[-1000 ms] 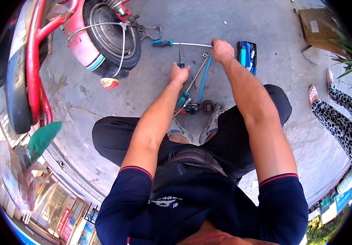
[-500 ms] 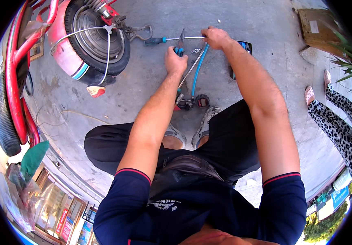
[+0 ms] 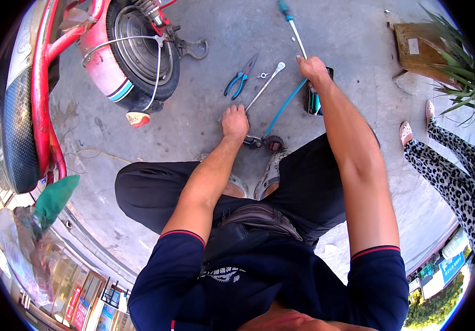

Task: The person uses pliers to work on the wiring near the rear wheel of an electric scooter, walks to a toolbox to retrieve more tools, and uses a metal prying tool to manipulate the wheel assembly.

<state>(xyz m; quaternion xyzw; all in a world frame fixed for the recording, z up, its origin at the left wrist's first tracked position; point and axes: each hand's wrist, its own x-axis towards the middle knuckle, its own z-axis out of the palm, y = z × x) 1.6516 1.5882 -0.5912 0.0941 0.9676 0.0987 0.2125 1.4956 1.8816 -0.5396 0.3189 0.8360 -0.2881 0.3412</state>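
My right hand (image 3: pixel 314 71) is closed around the lower shaft of a long screwdriver (image 3: pixel 296 35). The teal handle points away from me, and the tip is hidden in the fingers. My left hand (image 3: pixel 235 122) is closed over the near end of a tyre lever (image 3: pixel 266 86), a metal rod with a flattened bright tip, low over the ground. Blue-handled pliers (image 3: pixel 239 80) lie on the concrete just beyond that hand, jaws away from me. Beside them is a small metal fitting (image 3: pixel 263 75).
A blue hose (image 3: pixel 285 107) runs to a round dark gauge (image 3: pixel 274 144) by my feet. A dark case (image 3: pixel 313 100) sits under my right forearm. The red vehicle's wheel (image 3: pixel 145 47) stands at left. Far right are a wooden planter (image 3: pixel 414 49) and another person's legs (image 3: pixel 438 165).
The pliers have left my left hand and lie on the ground; that hand has come nearer, onto the tyre lever. My right hand has moved right and nearer, and the screwdriver has swung to point away.
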